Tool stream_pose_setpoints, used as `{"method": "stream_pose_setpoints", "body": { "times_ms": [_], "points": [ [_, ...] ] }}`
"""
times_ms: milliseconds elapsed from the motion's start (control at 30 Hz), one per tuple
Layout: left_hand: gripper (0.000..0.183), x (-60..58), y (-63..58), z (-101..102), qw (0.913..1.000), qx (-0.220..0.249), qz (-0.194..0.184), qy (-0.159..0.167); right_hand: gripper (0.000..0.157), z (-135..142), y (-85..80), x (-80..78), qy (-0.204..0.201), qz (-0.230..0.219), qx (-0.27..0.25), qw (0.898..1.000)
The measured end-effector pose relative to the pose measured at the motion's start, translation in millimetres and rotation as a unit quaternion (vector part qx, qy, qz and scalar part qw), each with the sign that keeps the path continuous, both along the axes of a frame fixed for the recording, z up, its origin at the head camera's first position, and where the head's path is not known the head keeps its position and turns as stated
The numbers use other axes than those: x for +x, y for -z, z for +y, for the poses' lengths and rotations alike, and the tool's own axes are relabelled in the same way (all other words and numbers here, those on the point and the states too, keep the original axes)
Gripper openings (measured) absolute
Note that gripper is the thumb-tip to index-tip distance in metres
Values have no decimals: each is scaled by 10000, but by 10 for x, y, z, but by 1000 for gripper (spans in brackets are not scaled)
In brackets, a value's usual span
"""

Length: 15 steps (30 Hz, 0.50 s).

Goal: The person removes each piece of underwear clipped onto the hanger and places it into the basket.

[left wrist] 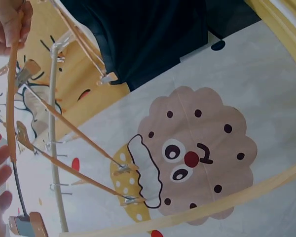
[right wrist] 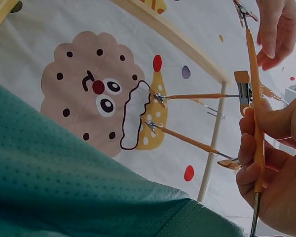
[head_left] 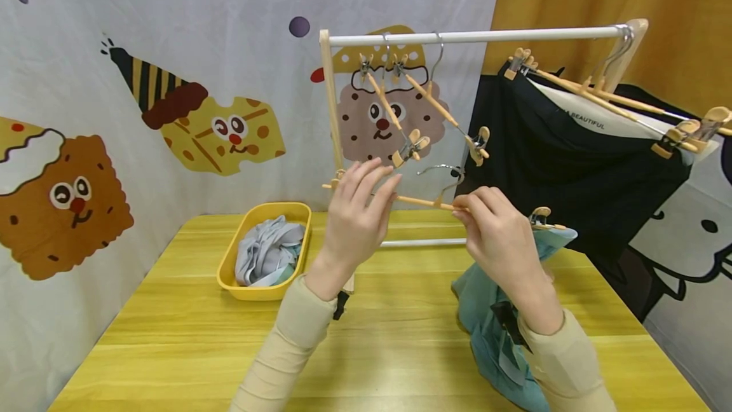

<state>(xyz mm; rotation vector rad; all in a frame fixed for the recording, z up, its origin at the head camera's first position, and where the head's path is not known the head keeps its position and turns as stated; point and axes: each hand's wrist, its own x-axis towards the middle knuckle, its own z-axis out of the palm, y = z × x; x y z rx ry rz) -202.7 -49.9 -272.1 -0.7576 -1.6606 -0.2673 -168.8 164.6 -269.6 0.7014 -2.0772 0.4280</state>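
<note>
One teal garment droops over the bench, one corner apparently caught at the right end of a hanger held up in front of the rack. That weight could tilt the bar, so the right hand wants a firm grip; it pinches the bar beside the hook. The left hand has a loose grip, fingers spread next to the bar, well placed to work the left-end clip without twisting the hanger. The garment looks limp and finely dotted, with stitching along an edge; the hanger is tan with metal ends, its hook slim and silver.
</note>
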Motion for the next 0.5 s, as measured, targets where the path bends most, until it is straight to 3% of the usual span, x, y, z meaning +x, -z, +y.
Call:
{"method": "stream_pose_setpoints", "body": {
  "times_ms": [233, 500],
  "points": [
    [22, 17, 45, 48, 9967, -757, -238, -146, 10, -28, 8, -4, -36, 83, 99, 9999],
    [16, 12, 95, 96, 9971, -667, -347, 77, 11, -51, 11, -11, -56, 98, 184, 9998]
  ]
}}
